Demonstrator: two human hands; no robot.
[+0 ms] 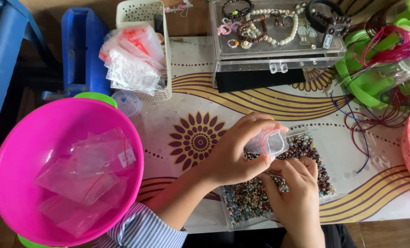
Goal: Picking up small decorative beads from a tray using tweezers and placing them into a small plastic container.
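Crowding tray [327, 195] edge, left hand [235, 154] pinches bag [269, 143].

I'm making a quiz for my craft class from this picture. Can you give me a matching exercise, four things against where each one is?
Things:
1. small clear zip bag
2. pink bowl
3. clear drawer box
4. white basket

Places:
A. at the left, with empty plastic bags in it
B. held in the left hand, over the bead tray
C. at the top, with bracelets on its lid
D. at the upper left, stuffed with packets

Pairs: 1-B, 2-A, 3-C, 4-D
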